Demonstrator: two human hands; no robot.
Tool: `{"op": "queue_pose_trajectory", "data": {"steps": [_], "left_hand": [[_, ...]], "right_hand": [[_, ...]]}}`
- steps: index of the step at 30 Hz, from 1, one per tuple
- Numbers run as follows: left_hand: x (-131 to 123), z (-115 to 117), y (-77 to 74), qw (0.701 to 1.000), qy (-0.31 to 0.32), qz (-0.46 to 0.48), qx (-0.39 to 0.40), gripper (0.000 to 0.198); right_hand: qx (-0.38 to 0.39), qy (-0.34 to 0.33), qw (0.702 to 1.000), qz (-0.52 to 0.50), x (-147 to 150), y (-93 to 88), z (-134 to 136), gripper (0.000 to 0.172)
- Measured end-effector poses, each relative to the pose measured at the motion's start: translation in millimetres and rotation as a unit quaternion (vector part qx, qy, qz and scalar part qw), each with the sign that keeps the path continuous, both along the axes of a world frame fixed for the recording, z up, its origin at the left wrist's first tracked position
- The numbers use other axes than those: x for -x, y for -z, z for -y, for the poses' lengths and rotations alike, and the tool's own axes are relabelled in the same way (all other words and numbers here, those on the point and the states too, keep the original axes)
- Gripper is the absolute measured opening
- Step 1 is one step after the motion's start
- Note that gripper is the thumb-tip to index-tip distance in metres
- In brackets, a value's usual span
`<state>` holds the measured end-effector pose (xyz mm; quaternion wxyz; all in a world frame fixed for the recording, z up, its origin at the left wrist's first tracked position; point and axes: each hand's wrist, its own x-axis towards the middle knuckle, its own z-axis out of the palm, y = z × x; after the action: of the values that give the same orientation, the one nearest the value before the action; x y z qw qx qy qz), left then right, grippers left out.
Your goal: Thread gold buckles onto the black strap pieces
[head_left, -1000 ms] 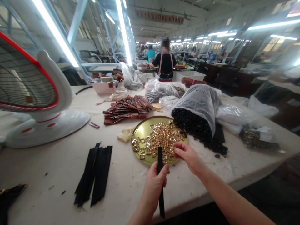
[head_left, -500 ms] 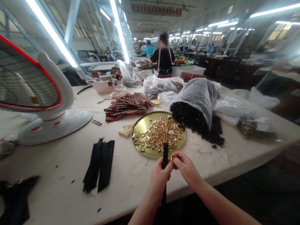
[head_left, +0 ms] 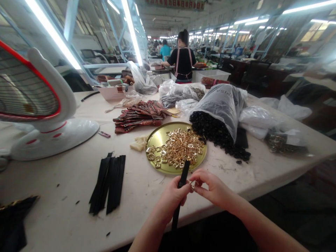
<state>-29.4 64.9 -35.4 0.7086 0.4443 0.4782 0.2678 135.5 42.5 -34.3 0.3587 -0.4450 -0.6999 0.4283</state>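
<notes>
Black strap [head_left: 185,169] in left fingers [head_left: 180,191], gold buckle [head_left: 192,183] in right fingers [head_left: 203,182]

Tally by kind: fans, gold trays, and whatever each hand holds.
Fan: 1
Tray: 1
Strap, in left hand: 1
Buckle, in right hand: 1
Total: 4

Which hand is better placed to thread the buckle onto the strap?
Probably the right hand: it pinches the gold buckle beside the black strap, which the left hand grips.
</notes>
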Motion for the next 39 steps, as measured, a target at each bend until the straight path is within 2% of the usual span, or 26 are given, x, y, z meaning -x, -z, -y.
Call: {"op": "queue_pose_trajectory", "data": {"steps": [5, 8, 11, 13, 15, 17, 22, 26, 30, 32, 35, 37, 39], "left_hand": [[7, -3, 4.3, 0.998, -0.01, 0.054, 0.029, 0.011], [6, -3, 1.3, 0.999, -0.005, 0.031, 0.016, 0.014], [3, -3, -1.9, 0.996, -0.02, -0.066, -0.049, 0.016], [3, -3, -1.9, 0.984, -0.029, -0.127, -0.12, 0.012], [3, -2, -0.6, 0.966, -0.035, -0.166, -0.193, 0.01], [4, -1, 0.6, 0.956, -0.031, -0.186, -0.225, 0.009], [2, 3, -0.1, 0.976, 0.001, -0.163, -0.142, 0.009], [1, 7, -3.2, 0.991, 0.0, -0.116, -0.072, 0.014], [2, 10, -8.1, 1.0, 0.002, 0.002, 0.007, 0.016], [1, 11, -9.6, 1.0, 0.0, 0.026, 0.015, 0.018], [0, 10, -8.0, 1.0, -0.025, -0.001, -0.013, 0.023], [-2, 11, -3.5, 0.999, -0.042, -0.001, -0.034, 0.027], [-4, 12, 3.5, 0.997, -0.054, 0.019, -0.044, 0.033]], "right_hand": [[-0.002, -0.031, 0.999, 0.021, 1, -2.8, -2, 0.044], [0.034, -0.003, 0.999, 0.014, 1, -1.1, -2, 0.039], [0.128, 0.016, 0.99, -0.055, 1, 3.1, -2, 0.032], [0.172, 0.003, 0.98, -0.104, 1, 5.9, -2, 0.036], [0.176, -0.01, 0.976, -0.13, 2, 8.2, -1, 0.043], [0.146, 0.004, 0.983, -0.115, 3, 9.7, 0, 0.044], [0.058, 0.068, 0.996, -0.001, 5, 12.0, 4, 0.027], [0.024, 0.064, 0.998, 0.0, 6, 10.0, 8, 0.032], [-0.021, 0.037, 0.999, 0.027, 6, 2.2, 11, 0.024], [-0.014, 0.047, 0.999, 0.019, 5, 0.2, 12, 0.023], [0.025, 0.085, 0.996, -0.009, 4, 2.5, 9, 0.02], [0.069, 0.124, 0.988, -0.06, 4, 6.0, 6, 0.021], [0.117, 0.174, 0.966, -0.153, 4, 9.1, 1, 0.026]]}}
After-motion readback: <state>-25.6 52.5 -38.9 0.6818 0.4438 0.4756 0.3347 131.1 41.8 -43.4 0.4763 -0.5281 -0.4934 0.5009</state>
